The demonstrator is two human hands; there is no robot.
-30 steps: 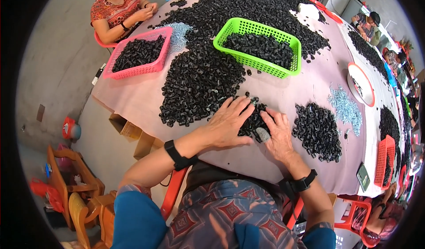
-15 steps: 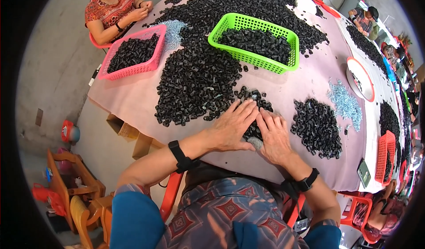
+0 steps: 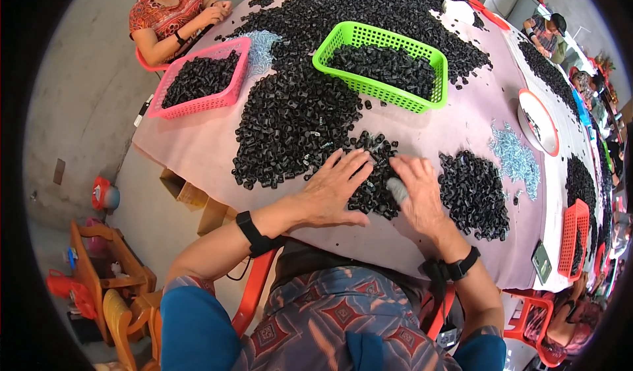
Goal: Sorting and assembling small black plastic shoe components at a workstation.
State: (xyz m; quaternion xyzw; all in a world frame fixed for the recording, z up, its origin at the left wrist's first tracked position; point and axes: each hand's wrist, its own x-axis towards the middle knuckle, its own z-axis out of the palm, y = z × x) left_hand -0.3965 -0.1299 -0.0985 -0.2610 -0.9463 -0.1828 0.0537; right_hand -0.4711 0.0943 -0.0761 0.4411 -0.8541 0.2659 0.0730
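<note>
Head view: the left hand [image 3: 335, 188] lies palm down with its fingers fanned wide, the fingertips along the left side of a small heap of black parts [image 3: 377, 194]. Across the heap, the right hand [image 3: 422, 193] is loosely spread, its thumb apart from the fingers and covered in a grey wrap [image 3: 397, 190]; whether a part sits under its fingertips I cannot tell. The heap lies between the hands on a pinkish tablecloth [image 3: 455, 130], its long axis running from near the person's body toward the far side, while the single parts point every which way. They look short, hollow and glossy, with some pale, silvery bits among them at the far end.

Left of it spreads a larger pile [image 3: 290, 127]; to the right sits another black pile [image 3: 473, 196], with silvery-blue pieces [image 3: 515, 155] beside that. Beyond stand a green basket [image 3: 382, 94] and, farther left, a pink basket [image 3: 214, 106], both holding black parts.
</note>
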